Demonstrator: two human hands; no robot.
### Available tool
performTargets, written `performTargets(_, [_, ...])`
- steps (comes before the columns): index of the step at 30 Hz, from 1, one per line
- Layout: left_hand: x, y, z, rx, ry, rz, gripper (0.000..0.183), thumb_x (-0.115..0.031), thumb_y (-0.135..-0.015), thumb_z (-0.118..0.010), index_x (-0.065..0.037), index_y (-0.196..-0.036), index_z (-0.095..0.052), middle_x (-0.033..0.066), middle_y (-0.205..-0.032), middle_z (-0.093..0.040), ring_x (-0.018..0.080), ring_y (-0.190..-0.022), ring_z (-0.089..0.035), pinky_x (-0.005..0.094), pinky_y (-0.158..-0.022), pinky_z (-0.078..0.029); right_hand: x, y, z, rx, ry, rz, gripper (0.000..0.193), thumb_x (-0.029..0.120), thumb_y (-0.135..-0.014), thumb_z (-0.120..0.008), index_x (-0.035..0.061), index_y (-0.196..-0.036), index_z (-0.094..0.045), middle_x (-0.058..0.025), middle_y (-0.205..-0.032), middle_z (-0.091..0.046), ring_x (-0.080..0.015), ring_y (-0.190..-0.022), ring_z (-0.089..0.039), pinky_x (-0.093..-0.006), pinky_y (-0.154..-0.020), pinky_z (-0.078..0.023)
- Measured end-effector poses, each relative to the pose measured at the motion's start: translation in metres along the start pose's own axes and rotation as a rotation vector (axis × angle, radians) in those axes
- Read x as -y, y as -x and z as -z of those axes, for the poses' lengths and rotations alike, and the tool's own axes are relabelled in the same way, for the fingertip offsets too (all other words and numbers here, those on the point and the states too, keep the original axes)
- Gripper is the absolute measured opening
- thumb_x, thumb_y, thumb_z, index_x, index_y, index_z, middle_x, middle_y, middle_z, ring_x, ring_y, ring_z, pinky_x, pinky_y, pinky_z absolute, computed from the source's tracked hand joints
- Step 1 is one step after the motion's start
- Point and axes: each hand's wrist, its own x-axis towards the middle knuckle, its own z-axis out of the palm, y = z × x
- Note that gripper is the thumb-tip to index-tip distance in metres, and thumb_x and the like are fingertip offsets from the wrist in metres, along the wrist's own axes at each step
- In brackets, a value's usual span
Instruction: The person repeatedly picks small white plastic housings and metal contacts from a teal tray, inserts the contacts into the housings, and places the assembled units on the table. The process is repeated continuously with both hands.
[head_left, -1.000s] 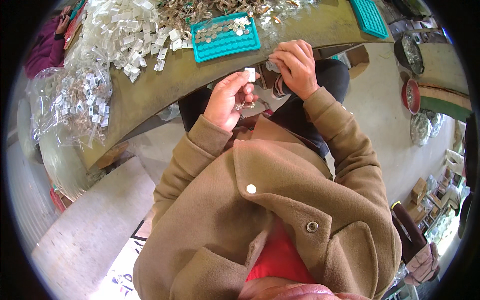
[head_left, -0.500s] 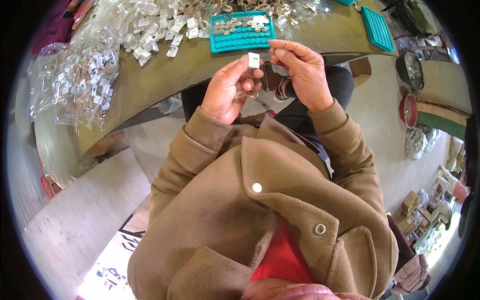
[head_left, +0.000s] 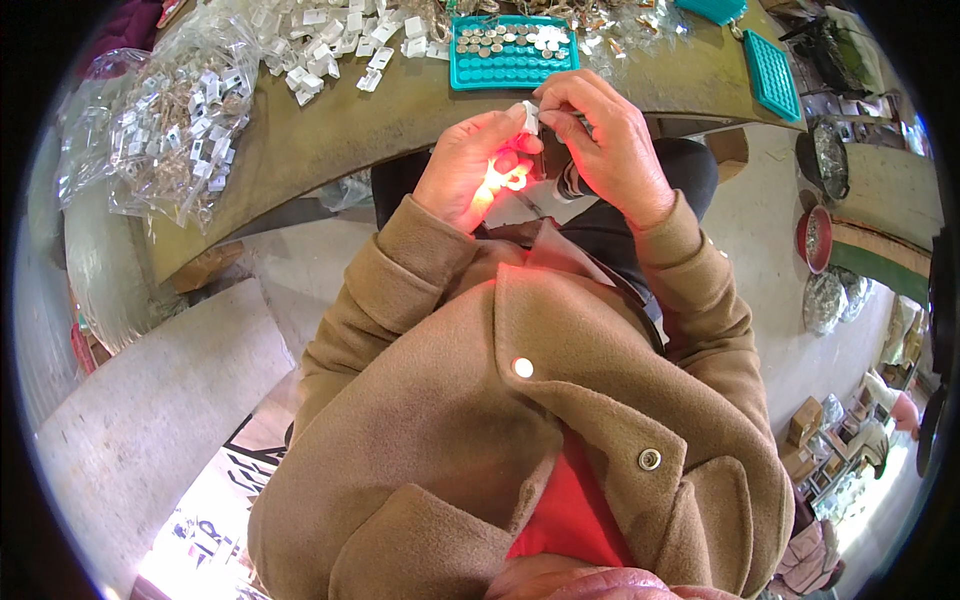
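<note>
A small white plastic case (head_left: 529,117) is pinched upright between the thumb and fingers of my left hand (head_left: 466,165). Below it, a lit red-glowing light (head_left: 511,180) shines within the curled fingers of the same hand, tinting palm and coat red. My right hand (head_left: 606,135) is closed beside the case, thumb and index finger pressed together at its right side; whatever they pinch is too small to make out. Just beyond my hands, a turquoise tray (head_left: 512,76) with round hollows carries several silver coin-shaped discs (head_left: 497,39).
Loose white cases (head_left: 330,50) lie heaped at the far left of the table (head_left: 330,130). A clear plastic bag (head_left: 185,130) of white parts sits at its left end. Another turquoise tray (head_left: 770,75) stands at the right edge. On the floor at right is a red bowl (head_left: 815,240).
A red light has come on in my left hand. My right hand has closed in against the white case, which is now turned slightly. The table has shifted a little in view.
</note>
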Motion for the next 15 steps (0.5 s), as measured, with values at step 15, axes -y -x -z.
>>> performTargets(15, [-0.011, -0.004, 0.018, 0.067, 0.207, 0.038, 0.025, -0.029, -0.102, -0.052, -0.005, -0.102, -0.058, 0.0002, -0.082, -0.061, 0.0008, -0.050, -0.040, 0.0218, -0.066, -0.047, -0.001, -0.027, -0.003, 0.183, -0.318, -0.358, 0.011, 0.007, -0.089, -0.065, -0.0020, -0.094, -0.063, -0.0059, -0.080, -0.065, -0.0090, -0.075, -0.057, -0.0276, -0.069, -0.049])
